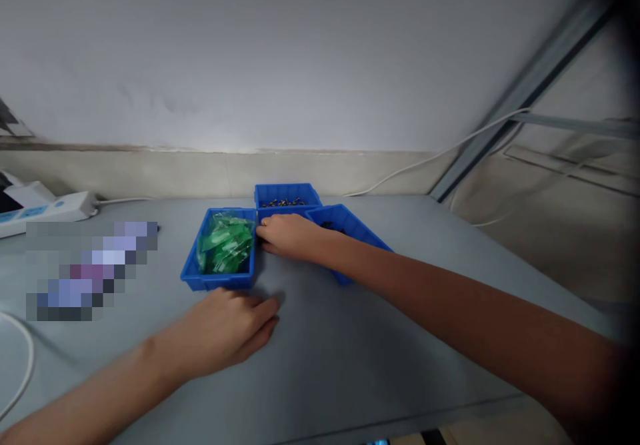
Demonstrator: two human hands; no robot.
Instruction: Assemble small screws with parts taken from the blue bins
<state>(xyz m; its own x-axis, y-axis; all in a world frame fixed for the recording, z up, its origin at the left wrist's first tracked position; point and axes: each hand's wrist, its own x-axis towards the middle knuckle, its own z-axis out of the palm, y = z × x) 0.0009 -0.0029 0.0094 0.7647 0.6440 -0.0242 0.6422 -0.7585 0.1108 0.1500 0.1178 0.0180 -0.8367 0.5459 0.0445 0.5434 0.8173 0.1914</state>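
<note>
My left hand (233, 322) rests low over the grey table, just in front of a blue bin (217, 279) filled with green strips in clear plastic bags (225, 244). Its fingers are curled together, and whatever may lie under them is hidden. Reaching in from the right, my right hand (289, 235) is closed beside that bin's right wall; I cannot tell whether it grips the wall or something small. Behind it stands a second blue bin (287, 192) with small brass-and-dark parts. The right forearm partly covers a third, angled blue bin (357, 228) with dark pieces inside.
A white power strip (55, 210) with plugs lies at the far left, and a white cable (27, 358) loops at the left edge. A blurred-out object (97, 272) lies left of the bins. A metal frame post (480, 115) rises at the right, by the wall.
</note>
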